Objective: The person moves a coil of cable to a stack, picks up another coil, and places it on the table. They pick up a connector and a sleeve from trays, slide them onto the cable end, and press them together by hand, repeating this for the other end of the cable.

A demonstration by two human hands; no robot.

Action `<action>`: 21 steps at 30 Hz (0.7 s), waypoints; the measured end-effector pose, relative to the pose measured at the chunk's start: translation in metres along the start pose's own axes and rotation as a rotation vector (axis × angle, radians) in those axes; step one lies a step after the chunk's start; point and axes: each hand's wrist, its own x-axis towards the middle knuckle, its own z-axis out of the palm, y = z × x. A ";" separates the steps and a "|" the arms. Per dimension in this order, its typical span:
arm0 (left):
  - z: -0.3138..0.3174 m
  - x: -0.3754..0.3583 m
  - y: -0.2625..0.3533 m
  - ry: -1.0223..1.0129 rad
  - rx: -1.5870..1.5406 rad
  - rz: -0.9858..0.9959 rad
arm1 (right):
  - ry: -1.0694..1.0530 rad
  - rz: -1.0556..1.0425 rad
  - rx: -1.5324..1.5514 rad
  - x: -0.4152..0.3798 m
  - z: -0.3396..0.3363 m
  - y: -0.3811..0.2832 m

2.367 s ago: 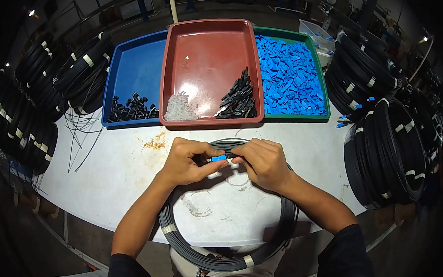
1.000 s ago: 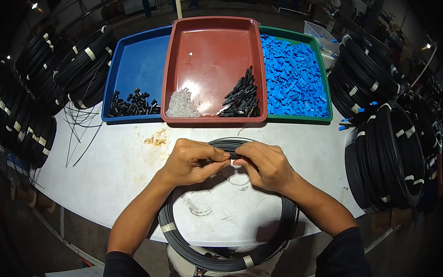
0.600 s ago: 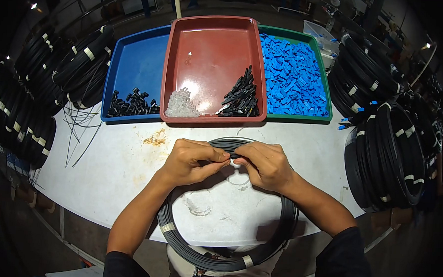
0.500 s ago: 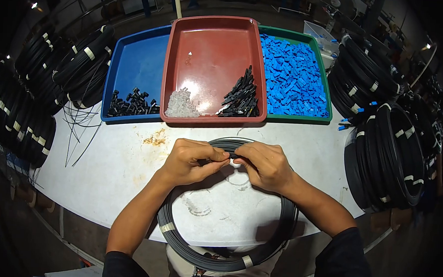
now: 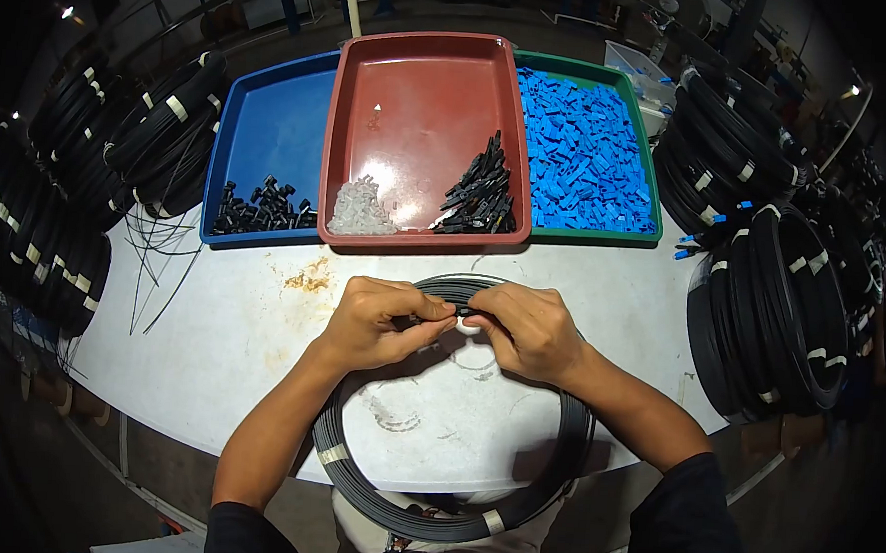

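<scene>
A small dark piece [image 5: 464, 312] is showing above the far part of a black cable coil [image 5: 420, 525], just between the two hands' fingertips. The left hand [image 5: 386, 321] is closing thumb and fingers on one end of it; the right hand [image 5: 526, 328] is pinching the other, its fingers mostly hiding their hold. Beneath, the coil is lying across the white table [image 5: 209, 334], its near part reaching past the edge. Beyond the hands, a red tray [image 5: 422, 105] is holding clear pieces [image 5: 361, 210] and black pieces [image 5: 479, 193]. A blue tray [image 5: 276, 118] and a green tray [image 5: 595, 238] are flanking it. Taped cable bundles [image 5: 772, 304] are standing at both sides.
</scene>
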 end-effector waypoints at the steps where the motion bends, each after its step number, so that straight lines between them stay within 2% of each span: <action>1: 0.000 0.000 -0.001 0.000 0.000 0.000 | -0.005 -0.015 -0.004 -0.001 0.000 0.001; 8: 0.002 0.001 -0.004 -0.004 -0.005 0.104 | -0.103 0.028 -0.059 -0.001 -0.007 -0.003; 11: 0.001 0.000 -0.005 0.003 -0.011 0.092 | -0.089 0.043 -0.034 -0.001 -0.004 -0.002; 13: 0.001 0.000 -0.005 0.010 -0.005 0.069 | 0.024 0.011 -0.024 0.002 0.000 -0.004; 17: 0.002 0.000 -0.003 0.001 -0.012 0.061 | 0.014 -0.048 -0.061 0.001 -0.002 -0.001; 19: 0.003 0.000 -0.004 0.004 -0.024 0.082 | -0.087 0.004 -0.076 0.001 -0.006 -0.003; 21: 0.004 0.001 -0.004 0.008 -0.033 0.113 | -0.094 0.006 -0.077 0.000 -0.007 -0.003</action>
